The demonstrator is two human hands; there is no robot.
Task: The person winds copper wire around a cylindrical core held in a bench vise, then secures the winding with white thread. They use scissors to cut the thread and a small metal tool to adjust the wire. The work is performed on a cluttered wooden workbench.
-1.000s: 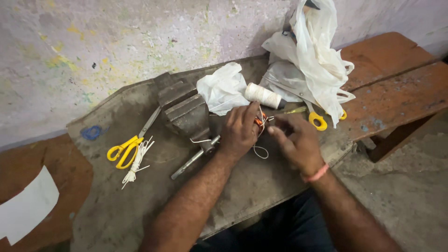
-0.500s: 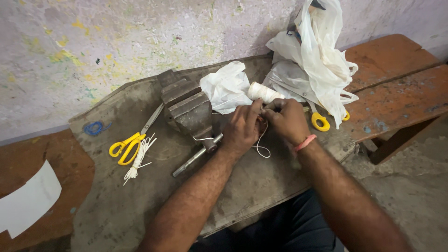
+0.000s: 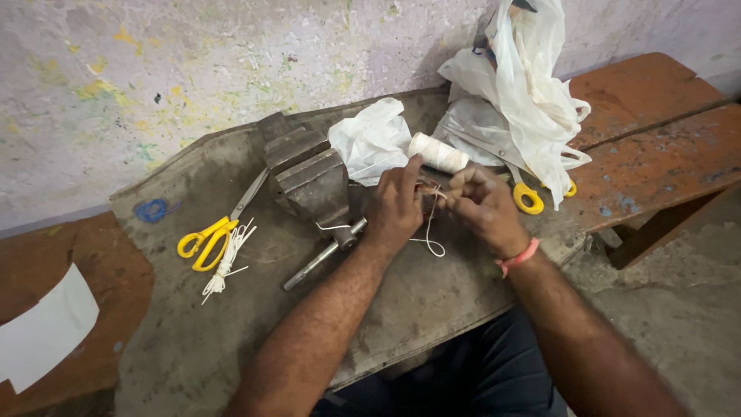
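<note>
White thread (image 3: 429, 232) pinched between both hands near the centre of the grey worktop (image 3: 231, 340), loose end looping toward 6 o'clock. Left hand (image 3: 395, 208) and right hand (image 3: 482, 207) closed on it, fingertips meeting. Thread spool (image 3: 438, 152) at 12 o'clock, just beyond. Bench vise (image 3: 312, 181) at 9 o'clock; yellow scissors (image 3: 210, 238) farther out.

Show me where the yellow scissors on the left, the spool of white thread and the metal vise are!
yellow scissors (image 3: 202, 242): head view, on the yellow handle loops.
spool of white thread (image 3: 438, 152): head view, on the middle of the wound thread.
metal vise (image 3: 312, 184): head view, on the grey jaw block.
</note>
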